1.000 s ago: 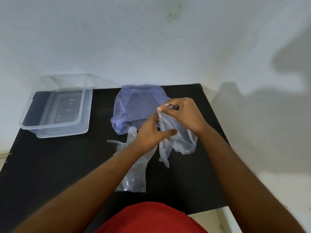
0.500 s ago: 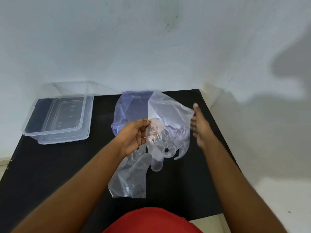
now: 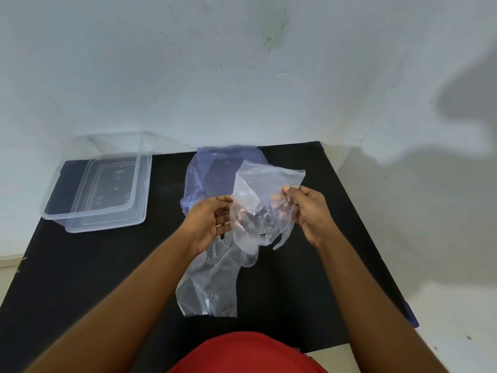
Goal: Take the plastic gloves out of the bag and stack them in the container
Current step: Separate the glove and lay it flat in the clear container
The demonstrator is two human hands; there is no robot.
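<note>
A clear plastic glove [image 3: 258,200] hangs in the air over the middle of the black table, fingers pointing down. My left hand [image 3: 212,222] pinches its left edge and my right hand [image 3: 306,211] pinches its right edge, spreading it between them. Another clear glove [image 3: 209,286] lies flat on the table below my hands. The bluish plastic bag [image 3: 209,170] lies crumpled behind the held glove, partly hidden by it. The clear rectangular container [image 3: 142,189] stands at the back left of the table; I see nothing inside it.
The black table [image 3: 80,278] stands against a pale wall, with its right edge close to my right arm. A clear lid [image 3: 113,141] leans behind the container. My red clothing [image 3: 247,354] fills the bottom centre.
Both hands first held the glove bunched together. Then my right hand let go and opened beside it. Now it has taken the glove's right edge, and the glove is spread between both hands.
</note>
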